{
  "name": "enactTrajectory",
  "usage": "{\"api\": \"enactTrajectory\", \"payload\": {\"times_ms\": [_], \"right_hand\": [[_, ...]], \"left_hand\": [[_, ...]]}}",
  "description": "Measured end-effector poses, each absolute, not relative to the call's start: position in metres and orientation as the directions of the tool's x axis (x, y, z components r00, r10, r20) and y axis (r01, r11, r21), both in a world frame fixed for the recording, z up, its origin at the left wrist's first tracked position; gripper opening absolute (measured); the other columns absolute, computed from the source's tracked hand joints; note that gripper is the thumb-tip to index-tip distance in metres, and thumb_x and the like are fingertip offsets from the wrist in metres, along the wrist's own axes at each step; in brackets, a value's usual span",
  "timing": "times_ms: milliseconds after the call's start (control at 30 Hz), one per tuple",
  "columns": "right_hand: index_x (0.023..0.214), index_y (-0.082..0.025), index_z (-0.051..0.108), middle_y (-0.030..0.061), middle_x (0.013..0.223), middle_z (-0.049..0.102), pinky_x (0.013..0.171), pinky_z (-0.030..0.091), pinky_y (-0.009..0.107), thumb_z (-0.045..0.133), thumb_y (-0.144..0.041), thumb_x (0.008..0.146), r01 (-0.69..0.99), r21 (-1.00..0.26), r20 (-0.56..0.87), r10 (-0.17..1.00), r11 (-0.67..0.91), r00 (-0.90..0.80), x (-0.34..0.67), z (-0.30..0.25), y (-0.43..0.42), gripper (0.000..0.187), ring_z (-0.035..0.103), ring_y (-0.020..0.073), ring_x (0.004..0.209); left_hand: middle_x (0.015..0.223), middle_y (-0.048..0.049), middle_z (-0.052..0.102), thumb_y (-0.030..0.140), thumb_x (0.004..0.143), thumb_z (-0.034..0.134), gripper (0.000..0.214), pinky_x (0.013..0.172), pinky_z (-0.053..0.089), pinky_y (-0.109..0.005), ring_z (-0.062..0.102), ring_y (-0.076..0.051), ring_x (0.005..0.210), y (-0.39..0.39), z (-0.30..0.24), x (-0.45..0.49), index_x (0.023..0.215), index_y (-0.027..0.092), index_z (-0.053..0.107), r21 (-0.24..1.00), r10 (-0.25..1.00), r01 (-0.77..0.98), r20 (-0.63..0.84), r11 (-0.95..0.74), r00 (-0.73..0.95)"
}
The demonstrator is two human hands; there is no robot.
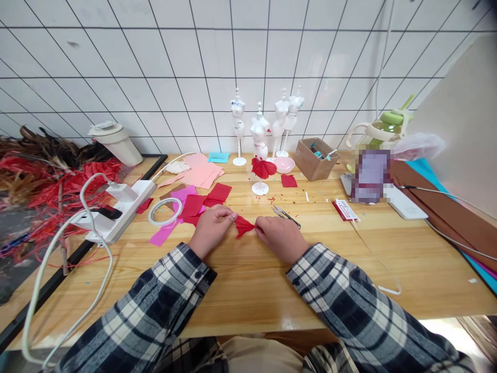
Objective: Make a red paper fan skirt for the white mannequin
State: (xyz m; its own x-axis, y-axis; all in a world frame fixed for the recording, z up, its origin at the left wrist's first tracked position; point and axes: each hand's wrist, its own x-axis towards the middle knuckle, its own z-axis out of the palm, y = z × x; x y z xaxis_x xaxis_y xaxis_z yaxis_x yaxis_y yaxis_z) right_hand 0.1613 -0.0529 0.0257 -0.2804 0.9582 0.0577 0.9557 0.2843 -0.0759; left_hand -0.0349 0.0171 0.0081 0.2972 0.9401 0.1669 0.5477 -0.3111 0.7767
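A small pleated red paper fan lies just above the wooden table, gripped from both sides. My left hand pinches its wide end and my right hand pinches its narrow end. Both arms wear plaid sleeves. Small metal scissors lie just beyond my right hand. A white mini mannequin wearing a red pleated skirt stands behind the hands.
Red and pink paper squares and a tape roll lie left of the hands. A power strip with cables, feathers, a cardboard box, a pink dish, more mannequins and a phone surround the work area.
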Motion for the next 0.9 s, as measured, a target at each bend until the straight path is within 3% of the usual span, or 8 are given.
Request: {"api": "enactTrajectory", "payload": {"times_ms": [100,200,300,400,633,900], "right_hand": [[0.093,-0.022,0.057,0.0042,0.087,0.07,0.062,0.039,0.026,0.037,-0.033,0.097,0.963,-0.068,0.039,0.965,0.261,-0.259,0.163,0.026,-0.052,0.023,0.065,0.0189,0.081],[0.094,-0.021,0.058,0.0045,0.087,0.07,0.062,0.039,0.026,0.036,-0.031,0.097,0.959,-0.08,0.041,0.962,0.273,-0.27,0.162,0.026,-0.053,0.024,0.066,0.0191,0.081],[0.099,-0.021,0.058,0.0045,0.088,0.07,0.062,0.039,0.027,0.036,-0.03,0.097,0.946,-0.101,0.067,0.951,0.308,-0.302,0.16,0.024,-0.054,0.024,0.065,0.0192,0.081],[0.097,-0.021,0.059,0.0049,0.089,0.071,0.061,0.038,0.027,0.036,-0.031,0.097,0.946,-0.102,0.085,0.95,0.308,-0.3,0.159,0.021,-0.054,0.025,0.066,0.0194,0.08],[0.091,-0.021,0.06,0.004,0.084,0.07,0.059,0.037,0.028,0.037,-0.032,0.097,0.95,-0.101,0.134,0.95,0.296,-0.282,0.159,0.019,-0.052,0.026,0.066,0.0195,0.076],[0.091,-0.02,0.061,0.0046,0.084,0.071,0.059,0.034,0.027,0.039,-0.031,0.096,0.94,-0.147,0.114,0.949,0.309,-0.294,0.157,0.018,-0.053,0.025,0.065,0.0184,0.076]], "left_hand": [[0.092,-0.0072,0.067,0.045,0.086,0.051,0.034,0.08,0.046,-0.034,0.06,-0.021,0.089,0.017,0.013,-0.039,0.091,0.016,0.069,0.695,0.927,0.613,0.278,-0.376,0.253],[0.113,-0.0092,0.062,0.049,0.084,0.055,0.041,0.095,0.04,-0.04,0.053,-0.024,0.109,0.007,0.022,-0.034,0.113,0.021,0.065,0.472,0.804,0.657,0.432,-0.588,0.409],[0.129,-0.008,0.057,0.053,0.079,0.061,0.041,0.106,0.027,-0.05,0.042,-0.03,0.125,-0.008,0.026,-0.024,0.111,0.027,0.066,0.203,0.653,0.633,0.399,-0.747,0.643],[0.133,-0.0068,0.056,0.049,0.084,0.057,0.032,0.108,0.018,-0.056,0.041,-0.032,0.129,-0.017,0.024,-0.016,0.106,0.028,0.067,0.071,0.612,0.641,0.393,-0.765,0.686],[0.128,-0.0015,0.062,0.041,0.088,0.055,0.018,0.107,0.017,-0.057,0.047,-0.029,0.126,-0.016,0.022,-0.017,0.093,0.031,0.069,-0.045,0.558,0.658,0.488,-0.752,0.671],[0.127,0.0,0.062,0.031,0.091,0.052,0.019,0.108,0.012,-0.059,0.045,-0.027,0.128,-0.018,0.023,-0.015,0.084,0.028,0.069,-0.012,0.575,0.659,0.477,-0.752,0.665]]}}
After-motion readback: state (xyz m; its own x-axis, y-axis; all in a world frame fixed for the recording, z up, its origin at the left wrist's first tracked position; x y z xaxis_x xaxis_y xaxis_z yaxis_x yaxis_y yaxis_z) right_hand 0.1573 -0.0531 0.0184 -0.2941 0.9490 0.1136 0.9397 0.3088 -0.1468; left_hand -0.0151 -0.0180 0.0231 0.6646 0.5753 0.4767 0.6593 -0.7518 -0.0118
